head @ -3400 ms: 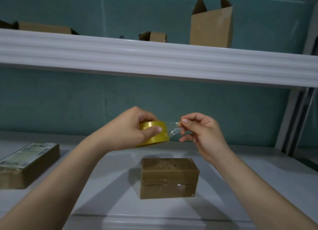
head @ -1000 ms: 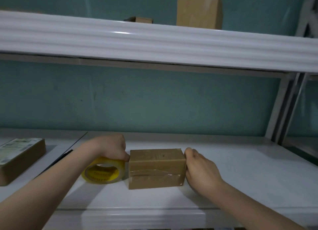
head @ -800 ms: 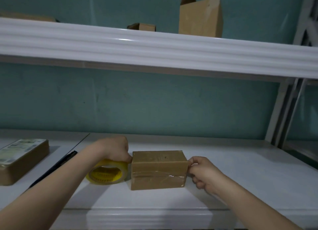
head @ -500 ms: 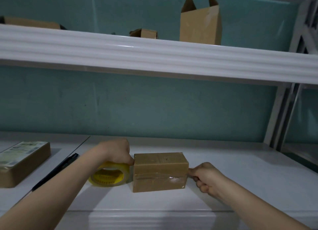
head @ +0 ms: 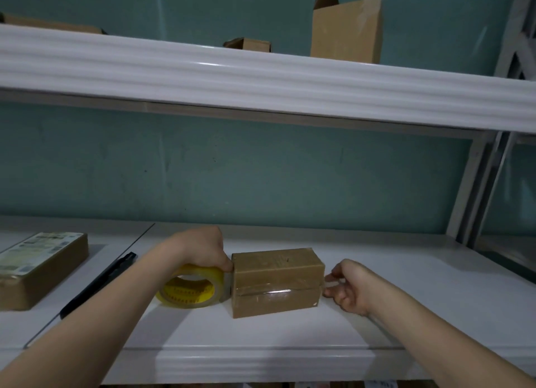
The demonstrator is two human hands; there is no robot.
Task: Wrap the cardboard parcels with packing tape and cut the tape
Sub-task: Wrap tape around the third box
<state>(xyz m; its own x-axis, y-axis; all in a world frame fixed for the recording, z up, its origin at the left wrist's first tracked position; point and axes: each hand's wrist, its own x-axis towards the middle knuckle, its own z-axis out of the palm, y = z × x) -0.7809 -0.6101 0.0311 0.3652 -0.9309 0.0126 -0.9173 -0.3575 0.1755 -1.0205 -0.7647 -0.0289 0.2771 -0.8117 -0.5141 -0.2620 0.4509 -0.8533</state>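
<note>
A small brown cardboard parcel (head: 277, 281) lies on the white shelf (head: 406, 300), with a shiny band of clear tape across its front face. A yellow roll of packing tape (head: 191, 289) rests against the parcel's left end, and my left hand (head: 200, 249) grips it from above. A short strip of tape runs from the roll onto the parcel's left side. My right hand (head: 349, 287) hovers just off the parcel's right end, fingers spread, holding nothing.
A black pen-like cutter (head: 98, 283) lies on the shelf to the left. Farther left sits a flat labelled parcel (head: 37, 268). An upper white shelf (head: 261, 80) overhangs, carrying an open cardboard box (head: 346, 29) and smaller boxes (head: 248, 43). A metal upright (head: 475, 184) stands right.
The tape roll came down from the air to the parcel's left end. My right hand, earlier pressed against the parcel's right end, has drawn back and spread its fingers.
</note>
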